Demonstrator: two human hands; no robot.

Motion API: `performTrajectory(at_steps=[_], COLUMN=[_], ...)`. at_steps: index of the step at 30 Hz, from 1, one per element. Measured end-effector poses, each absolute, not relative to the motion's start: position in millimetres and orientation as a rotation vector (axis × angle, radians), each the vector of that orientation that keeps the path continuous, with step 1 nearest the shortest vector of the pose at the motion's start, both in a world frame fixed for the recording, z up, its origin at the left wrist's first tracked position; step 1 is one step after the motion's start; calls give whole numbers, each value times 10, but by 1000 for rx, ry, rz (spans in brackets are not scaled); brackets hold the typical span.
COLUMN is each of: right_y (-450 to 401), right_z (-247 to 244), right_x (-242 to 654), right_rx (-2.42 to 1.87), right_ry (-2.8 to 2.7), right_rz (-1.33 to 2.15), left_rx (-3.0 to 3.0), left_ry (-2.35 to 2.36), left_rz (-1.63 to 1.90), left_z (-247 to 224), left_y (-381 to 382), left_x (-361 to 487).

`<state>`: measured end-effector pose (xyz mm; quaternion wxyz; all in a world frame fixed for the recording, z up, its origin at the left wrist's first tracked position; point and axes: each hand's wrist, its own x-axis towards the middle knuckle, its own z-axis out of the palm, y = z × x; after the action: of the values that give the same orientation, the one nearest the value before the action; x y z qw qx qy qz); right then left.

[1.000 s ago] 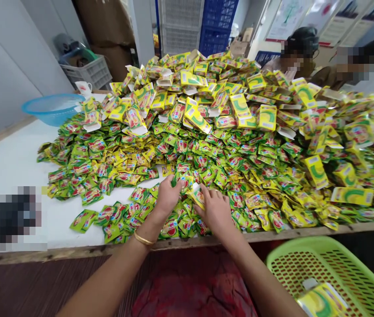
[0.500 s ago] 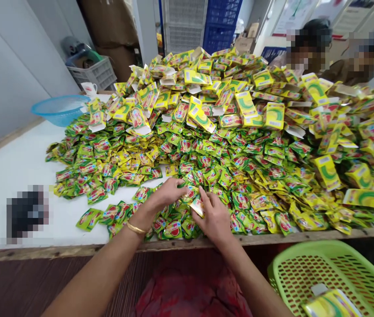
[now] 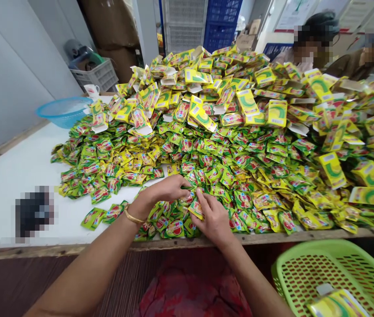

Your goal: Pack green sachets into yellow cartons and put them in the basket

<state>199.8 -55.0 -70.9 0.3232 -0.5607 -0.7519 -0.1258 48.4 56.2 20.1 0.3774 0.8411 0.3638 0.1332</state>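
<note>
A small yellow-and-green sachet (image 3: 196, 209) is pinched between the thumb and fingers of my right hand (image 3: 214, 220), low over the near edge of the heap. Just left of it, my left hand (image 3: 172, 188), with a gold bangle at the wrist, is bent with fingers drawn together among the sachets. Its fingertips are close to my right fingers, and what they grip is partly hidden. Green sachets (image 3: 174, 228) with red fruit pictures lie under and around both hands. Yellower sachets (image 3: 124, 163) are mixed in farther left.
Open-ended yellow cartons (image 3: 246, 103) pile up behind the sachets. A light-green basket (image 3: 282, 273) with a carton stands at the lower right. At the far left are a blue basin (image 3: 63, 112) and a white cup (image 3: 92, 90). Two people (image 3: 315, 39) are at the back right.
The sachet in my right hand has turned; its white part no longer shows. My left hand has shifted slightly right and its wrist a little up. The view has moved slightly.
</note>
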Motion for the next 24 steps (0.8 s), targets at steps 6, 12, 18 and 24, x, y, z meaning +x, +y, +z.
performTrajectory(at_steps=[6, 12, 18, 24], right_y=[-544, -548, -569, -595], right_z=[-718, -710, -699, -701], right_x=[2015, 2005, 2026, 2057], right_rx=[-1506, -1518, -1507, -1479], right_ry=[-1891, -1873, -1882, -1919], right_rz=[-349, -337, -368, -462], left_rx=[2227, 2315, 2160, 2101], left_ry=[1153, 1163, 1308, 1029], left_rz=[469, 459, 598, 417], left_z=[94, 74, 9, 43], left_y=[361, 198, 147, 162], left_x=[652, 609, 716, 649])
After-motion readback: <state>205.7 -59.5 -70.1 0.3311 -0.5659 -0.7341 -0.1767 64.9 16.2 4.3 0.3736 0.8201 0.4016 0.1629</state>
